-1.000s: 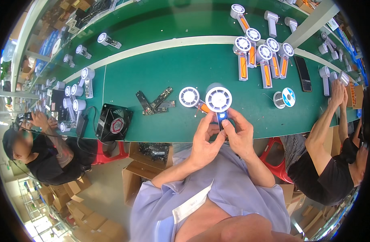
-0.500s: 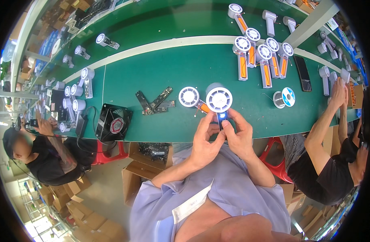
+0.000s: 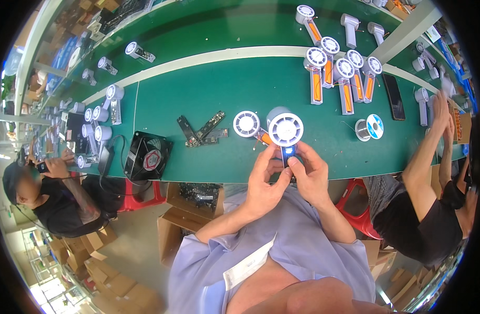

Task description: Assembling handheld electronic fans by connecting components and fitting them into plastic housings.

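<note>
Close in front of me, both hands grip one handheld fan (image 3: 286, 129), its round white grille upward and its handle toward me. My left hand (image 3: 264, 183) closes on the handle's left side. My right hand (image 3: 310, 175) closes on the other side, thumb pressed over a small dark blue panel on the handle. My fingers hide the handle's lower end. Just left of the held fan lies a second fan (image 3: 246, 124) with an orange part in its handle. Several narrow circuit boards (image 3: 200, 131) lie crossed farther left.
Several fans with orange handle insides (image 3: 345, 78) stand back right, near a phone (image 3: 393, 97) and a wire spool (image 3: 369, 127). A black square cooling fan (image 3: 148, 157) sits left. Co-workers are at both sides; an open carton (image 3: 185, 214) stands below the table edge.
My hands and the held fan stay nearly still. The co-worker's hands on the right have shifted slightly; the co-worker on the left has raised a hand nearer the face.
</note>
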